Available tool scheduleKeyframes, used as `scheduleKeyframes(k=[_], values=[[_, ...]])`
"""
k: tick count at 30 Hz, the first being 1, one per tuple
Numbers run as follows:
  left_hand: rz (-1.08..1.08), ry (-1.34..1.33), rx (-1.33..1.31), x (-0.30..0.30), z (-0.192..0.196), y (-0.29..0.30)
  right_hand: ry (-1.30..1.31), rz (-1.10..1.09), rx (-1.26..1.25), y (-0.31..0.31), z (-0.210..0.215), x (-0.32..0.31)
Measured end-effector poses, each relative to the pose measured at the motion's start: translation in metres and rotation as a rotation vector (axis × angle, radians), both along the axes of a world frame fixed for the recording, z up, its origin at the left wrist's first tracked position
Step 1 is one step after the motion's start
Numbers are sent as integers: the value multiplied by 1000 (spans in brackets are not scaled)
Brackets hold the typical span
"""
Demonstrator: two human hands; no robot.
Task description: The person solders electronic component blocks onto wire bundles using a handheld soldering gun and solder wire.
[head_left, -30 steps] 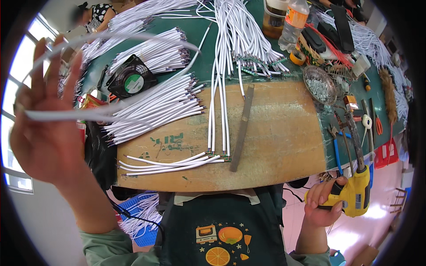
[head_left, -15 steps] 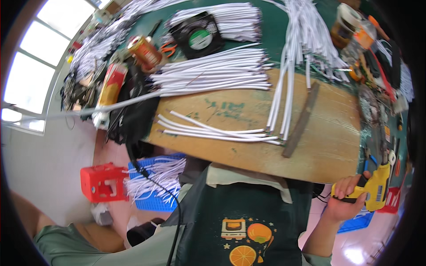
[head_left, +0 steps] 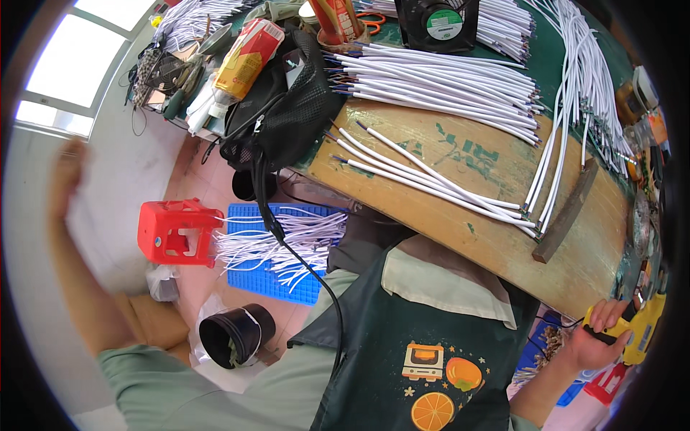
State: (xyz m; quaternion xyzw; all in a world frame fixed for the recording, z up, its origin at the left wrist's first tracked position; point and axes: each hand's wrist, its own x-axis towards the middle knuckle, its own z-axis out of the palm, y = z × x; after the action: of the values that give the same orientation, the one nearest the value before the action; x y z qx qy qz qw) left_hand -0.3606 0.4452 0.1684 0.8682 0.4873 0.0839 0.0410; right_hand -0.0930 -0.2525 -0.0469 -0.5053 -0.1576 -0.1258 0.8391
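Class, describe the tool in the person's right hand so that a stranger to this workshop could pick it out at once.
Start at the long wooden board on the green bench and follow its near edge to the right-hand end. Just below that corner, the right hand grips a yellow pistol-shaped tool with a black handle. It is the only thing held; the other tools lie on the bench.

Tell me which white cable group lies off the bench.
The loose white cable bundle on the blue plastic mat, beside the red plastic stool on the floor. The others all lie on the workbench.
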Motion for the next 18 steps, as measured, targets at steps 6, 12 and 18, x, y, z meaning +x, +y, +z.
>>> scheduleKeyframes(k=[6, 12, 18], values=[[-383, 152, -591, -19, -405, -11, -22, -37, -90, -2, 11, -7], [-331, 244, -811, 39, -568, -143, 23, -18, -178, -4, 28, -19], [-548, 199, -854, 67, -581, -168, 3, -50, -192, -3, 36, -21]])
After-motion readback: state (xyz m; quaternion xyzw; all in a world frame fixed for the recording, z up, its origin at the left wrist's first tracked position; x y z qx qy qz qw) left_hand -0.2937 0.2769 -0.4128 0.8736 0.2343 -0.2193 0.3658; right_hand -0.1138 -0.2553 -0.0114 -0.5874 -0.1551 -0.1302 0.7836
